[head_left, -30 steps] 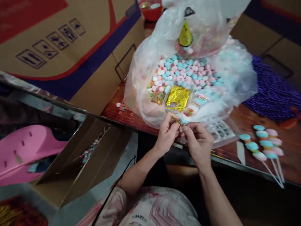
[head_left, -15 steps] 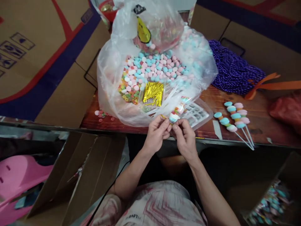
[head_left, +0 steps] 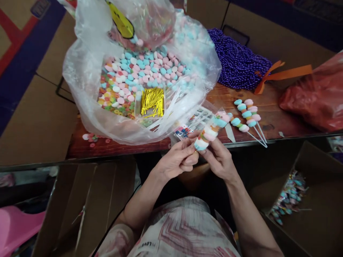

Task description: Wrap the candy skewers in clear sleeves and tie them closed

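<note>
Both my hands meet just below the table edge, pinching the lower end of a wrapped candy skewer (head_left: 211,129) of stacked pastel marshmallow pieces in clear film. My left hand (head_left: 177,160) is closed, its thumb and fingers at the skewer's base. My right hand (head_left: 218,159) is closed on it from the other side. Above them a large clear plastic bag (head_left: 88,89) lies open, full of pink, blue and white candies (head_left: 144,69), with a bundle of gold twist ties (head_left: 152,102) on top.
Two unwrapped candy skewers (head_left: 248,114) lie on the wooden table (head_left: 270,117) to the right. Purple beads (head_left: 238,64) and a red bag (head_left: 316,92) lie behind. An open carton with finished skewers (head_left: 288,194) stands at the lower right, an empty-looking carton (head_left: 88,200) at the lower left.
The view has swung right and down. My hands have come lower and the wrapped skewer now tilts up to the right between them, where earlier they worked a gold tie.
</note>
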The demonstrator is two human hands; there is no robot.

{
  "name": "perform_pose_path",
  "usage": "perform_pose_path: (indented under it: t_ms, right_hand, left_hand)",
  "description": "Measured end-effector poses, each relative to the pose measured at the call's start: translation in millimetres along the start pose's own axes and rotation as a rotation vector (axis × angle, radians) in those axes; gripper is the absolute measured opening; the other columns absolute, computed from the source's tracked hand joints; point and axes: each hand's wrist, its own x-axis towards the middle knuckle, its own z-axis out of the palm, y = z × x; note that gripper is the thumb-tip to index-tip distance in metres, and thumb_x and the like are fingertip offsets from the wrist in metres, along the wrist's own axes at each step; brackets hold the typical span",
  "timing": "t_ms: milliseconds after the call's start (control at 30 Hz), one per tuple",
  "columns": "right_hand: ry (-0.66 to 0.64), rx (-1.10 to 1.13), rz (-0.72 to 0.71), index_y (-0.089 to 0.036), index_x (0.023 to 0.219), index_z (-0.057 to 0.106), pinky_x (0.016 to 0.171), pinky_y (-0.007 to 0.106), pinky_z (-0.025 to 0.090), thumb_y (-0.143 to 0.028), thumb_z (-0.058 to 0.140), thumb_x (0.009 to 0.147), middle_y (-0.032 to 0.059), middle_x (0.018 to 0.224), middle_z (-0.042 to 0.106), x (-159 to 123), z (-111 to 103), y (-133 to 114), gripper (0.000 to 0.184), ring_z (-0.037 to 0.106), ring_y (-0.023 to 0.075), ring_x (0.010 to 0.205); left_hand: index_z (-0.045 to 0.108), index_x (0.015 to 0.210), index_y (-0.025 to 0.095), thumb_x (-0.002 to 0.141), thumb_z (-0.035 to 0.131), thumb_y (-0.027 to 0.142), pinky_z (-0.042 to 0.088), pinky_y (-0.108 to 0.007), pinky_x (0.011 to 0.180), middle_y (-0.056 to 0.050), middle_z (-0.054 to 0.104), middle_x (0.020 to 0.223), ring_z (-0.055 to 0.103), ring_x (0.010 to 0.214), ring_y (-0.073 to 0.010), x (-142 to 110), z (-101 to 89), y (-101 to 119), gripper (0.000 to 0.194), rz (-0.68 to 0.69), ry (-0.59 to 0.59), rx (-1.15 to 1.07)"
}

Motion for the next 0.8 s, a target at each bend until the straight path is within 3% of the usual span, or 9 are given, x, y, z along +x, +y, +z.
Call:
perform_pose_path:
  t_ms: [133, 333, 500, 667, 800]
  right_hand:
    - [0.019, -0.026, -0.015, -0.023, 0.130, 0.060, 0.085, 0.036, 0.057, -0.031, 0.051, 0.101, 0.0058, 0.099, 0.068, -1.7, -1.6, 2.0, 0.031, 0.065, 0.0193, 0.084]
    - [0.050, -0.145, -0.127, -0.022, 0.126, 0.058, 0.086, 0.034, 0.056, -0.024, 0.046, 0.102, 0.0084, 0.108, 0.068, -2.9, 0.6, 8.5, 0.027, 0.066, 0.0206, 0.095]
    - [0.130, -0.185, -0.076, -0.021, 0.121, 0.056, 0.082, 0.034, 0.055, -0.024, 0.047, 0.101, 0.0074, 0.101, 0.066, -6.8, 8.2, 12.6, 0.022, 0.064, 0.0197, 0.089]
    - [0.195, -0.201, -0.019, -0.021, 0.119, 0.053, 0.075, 0.031, 0.054, -0.020, 0.046, 0.099, 0.0051, 0.094, 0.062, -7.1, 18.1, 10.9, 0.021, 0.062, 0.0172, 0.081]
    - [0.194, -0.131, 0.140, -0.022, 0.105, 0.052, 0.058, 0.026, 0.050, -0.021, 0.049, 0.098, 0.0001, 0.081, 0.056, -6.7, 18.1, 1.0, 0.008, 0.056, 0.0125, 0.064]
  left_hand:
    - [0.049, 0.092, 0.021, 0.076, 0.083, 0.046, 0.010, -0.012, 0.037, 0.012, 0.038, 0.049, 0.012, 0.044, -0.0040, 0.6, 5.4, -1.9, 0.045, 0.033, 0.051, 0.035]
    - [0.046, 0.106, 0.023, 0.082, 0.077, 0.049, 0.012, -0.013, 0.039, 0.013, 0.040, 0.051, 0.016, 0.044, -0.0046, 2.7, 9.8, -11.5, 0.047, 0.156, 0.130, 0.119]
    - [0.046, 0.107, 0.024, 0.092, 0.066, 0.048, 0.017, -0.015, 0.040, 0.011, 0.045, 0.052, 0.024, 0.043, -0.0055, 5.9, 5.2, -20.4, 0.035, 0.335, 0.179, 0.277]
    - [0.061, 0.094, 0.019, 0.092, 0.065, 0.048, 0.038, -0.020, 0.055, 0.005, 0.050, 0.061, 0.046, 0.055, -0.0075, 5.9, 6.1, -24.1, 0.029, 0.600, 0.386, 0.527]
    - [0.070, 0.096, 0.017, 0.087, 0.072, 0.045, 0.045, -0.023, 0.066, 0.001, 0.061, 0.074, 0.053, 0.067, -0.0096, 4.3, 2.7, -24.6, 0.030, 0.615, 0.449, 0.596]
